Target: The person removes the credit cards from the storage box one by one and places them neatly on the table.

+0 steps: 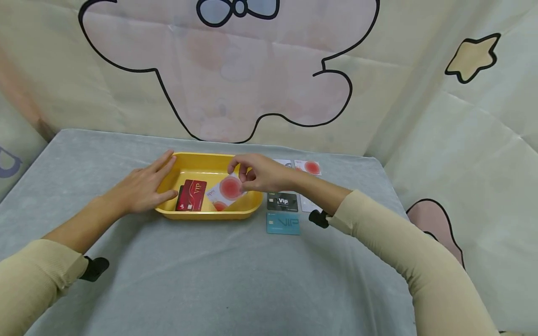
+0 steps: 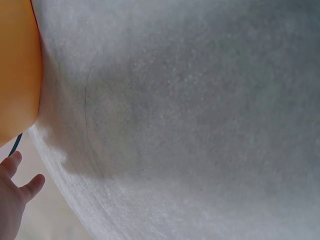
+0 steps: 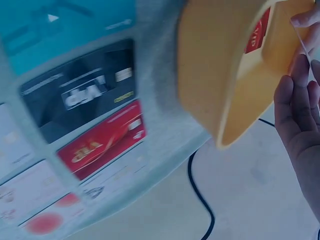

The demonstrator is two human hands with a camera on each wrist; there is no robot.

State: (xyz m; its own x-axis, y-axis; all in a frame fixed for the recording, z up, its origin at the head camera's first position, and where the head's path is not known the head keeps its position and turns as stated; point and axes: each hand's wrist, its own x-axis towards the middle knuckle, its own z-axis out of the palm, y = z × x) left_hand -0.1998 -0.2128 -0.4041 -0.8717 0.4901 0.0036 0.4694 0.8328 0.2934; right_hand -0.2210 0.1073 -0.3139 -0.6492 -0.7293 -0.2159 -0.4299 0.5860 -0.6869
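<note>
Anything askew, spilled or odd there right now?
Nothing looks spilled or damaged. The white card tilts, but the right hand is holding it. One oddity: in the left wrist view, a thin dark strand, perhaps a hair, lies on the otherwise plain grey cloth near the yellow tray.

Grey cloth (image 1: 201, 275) forms the base; a thin dark line (image 2: 86, 110) marks it in the left wrist view. Cream backdrop (image 1: 407, 28) stands behind, printed with a black-outlined pink figure (image 1: 260, 88) and blue bow (image 1: 239, 8). Yellow star (image 1: 471, 59): upper right. Purple mark (image 1: 17, 163): left edge.
</note>
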